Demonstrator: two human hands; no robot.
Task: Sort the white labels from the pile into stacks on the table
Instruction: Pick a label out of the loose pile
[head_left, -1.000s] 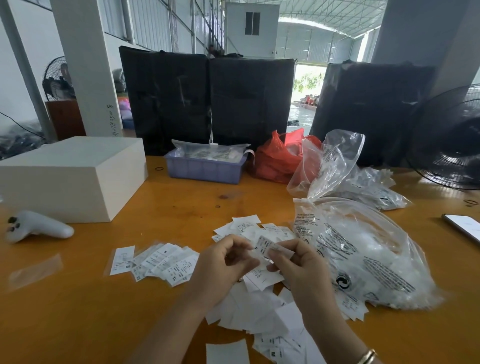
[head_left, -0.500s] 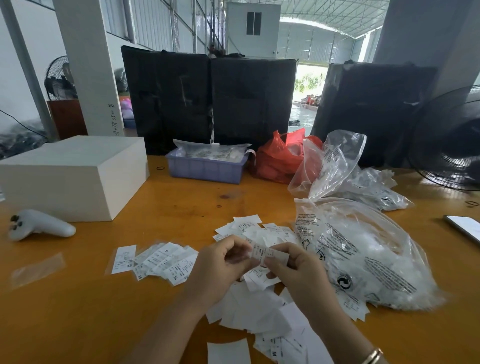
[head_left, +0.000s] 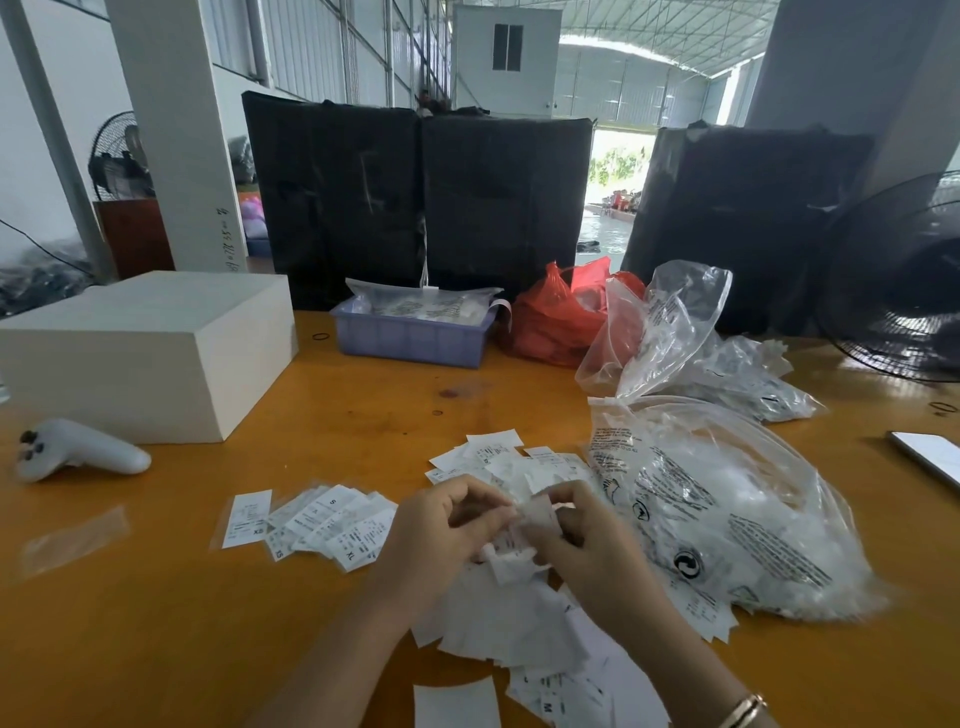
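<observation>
Meanwhile both hands' fingers pinch one blurred white label; sorted labels read S, XS, XL

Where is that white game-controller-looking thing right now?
In the head view, the white controller lies on the table's far left, just in front of the white box.

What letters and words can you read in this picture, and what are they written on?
"S": label in the fanned labels
"XL": label at the fan's near edge
"XS": leftmost label
"M": label in the near pile
Clear bag print and pillar writing: too blurred.
</observation>
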